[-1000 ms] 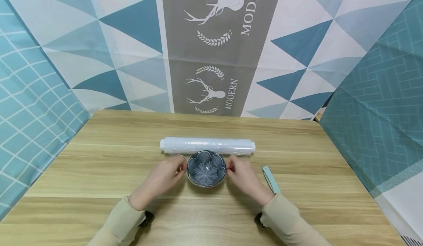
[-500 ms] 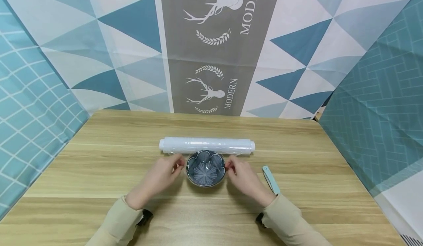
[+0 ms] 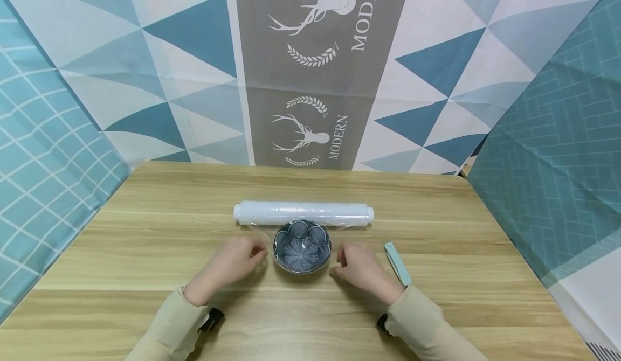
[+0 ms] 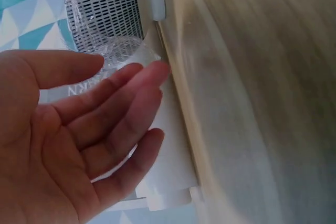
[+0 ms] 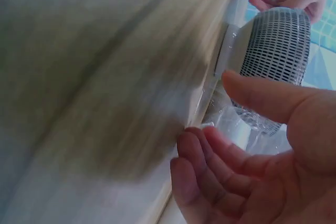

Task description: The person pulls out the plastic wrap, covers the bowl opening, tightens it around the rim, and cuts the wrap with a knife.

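A dark blue bowl [image 3: 302,248] with a petal pattern inside stands on the table in the head view; its dotted outer wall [image 4: 105,9] shows in the left wrist view. Clear cling film [image 4: 118,51] clings to the bowl and stretches back to the white roll [image 3: 303,213] behind it. My left hand [image 3: 233,261] is just left of the bowl, loosely bent, with thumb and fingers apart and nothing between them. On the other side my right hand [image 3: 361,266] is likewise relaxed, its thumb [image 5: 268,95] apart from the fingers, holding nothing.
A light teal folded-looking cutter or knife [image 3: 398,264] lies right of my right hand. The wooden table [image 3: 160,231] runs back to a patterned cloth wall [image 3: 310,81]. Tiled-print sheets hang along both sides.
Both hands were pinching at the sides of the bowl's rim. They have let go and moved slightly down and outward. Bowl and roll look unmoved.
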`<state>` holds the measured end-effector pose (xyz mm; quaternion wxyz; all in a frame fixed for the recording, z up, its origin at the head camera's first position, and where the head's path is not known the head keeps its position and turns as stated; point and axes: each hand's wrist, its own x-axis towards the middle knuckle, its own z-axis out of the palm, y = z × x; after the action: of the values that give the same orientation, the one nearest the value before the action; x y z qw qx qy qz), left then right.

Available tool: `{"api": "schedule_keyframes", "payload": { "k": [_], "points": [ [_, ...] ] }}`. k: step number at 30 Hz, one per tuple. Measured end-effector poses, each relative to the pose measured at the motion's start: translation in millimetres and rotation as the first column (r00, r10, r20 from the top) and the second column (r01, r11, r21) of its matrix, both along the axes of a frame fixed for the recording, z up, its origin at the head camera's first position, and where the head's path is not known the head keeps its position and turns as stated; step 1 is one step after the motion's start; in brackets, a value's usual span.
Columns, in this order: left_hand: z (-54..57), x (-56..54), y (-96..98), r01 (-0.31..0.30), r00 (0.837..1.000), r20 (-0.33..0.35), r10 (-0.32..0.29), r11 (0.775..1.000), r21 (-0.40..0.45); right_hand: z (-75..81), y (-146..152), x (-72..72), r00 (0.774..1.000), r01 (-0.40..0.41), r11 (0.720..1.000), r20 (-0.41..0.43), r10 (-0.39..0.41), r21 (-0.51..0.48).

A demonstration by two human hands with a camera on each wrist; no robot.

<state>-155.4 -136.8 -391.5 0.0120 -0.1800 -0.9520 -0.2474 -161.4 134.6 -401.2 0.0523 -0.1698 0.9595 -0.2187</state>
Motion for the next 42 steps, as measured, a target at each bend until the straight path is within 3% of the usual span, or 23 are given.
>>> {"api": "schedule_keyframes", "payload": {
  "k": [4,13,17,28,33,39,42],
  "points": [
    [-0.8,0.7,1.0,0.048,0.999,-0.021,-0.047,0.998,0.038,-1.1,-3.0,-2.4,1.0,0.0,1.0,-0.025,0.0,0.012],
    [-1.4,1.6,3.0,0.06,0.996,-0.064,-0.057,0.997,0.046,-1.0,-7.0,-5.8,0.999,-0.018,0.999,-0.034,0.019,0.035],
    [-1.8,1.8,3.2,0.076,0.995,-0.076,-0.072,0.996,0.049,-2.7,-7.2,-8.1,0.997,0.012,0.999,-0.07,-0.009,0.039],
    [-2.0,1.5,6.4,0.037,0.997,-0.063,-0.034,0.998,0.042,6.0,-8.5,-1.0,0.994,0.038,0.994,-0.098,-0.049,-0.102],
    [-1.4,2.9,10.9,0.021,0.998,-0.06,-0.018,0.999,0.042,12.3,-10.9,5.4,0.996,0.052,0.986,-0.069,-0.064,-0.156],
    [-0.9,5.5,16.1,0.008,1.0,-0.03,-0.007,0.998,0.061,19.6,-14.0,14.2,0.995,0.088,0.949,0.065,-0.072,-0.303],
    [-1.9,5.4,17.3,0.001,0.999,-0.047,0.002,0.999,0.053,20.3,-14.4,15.9,0.996,0.082,0.945,0.055,-0.068,-0.316]
  ]
}}
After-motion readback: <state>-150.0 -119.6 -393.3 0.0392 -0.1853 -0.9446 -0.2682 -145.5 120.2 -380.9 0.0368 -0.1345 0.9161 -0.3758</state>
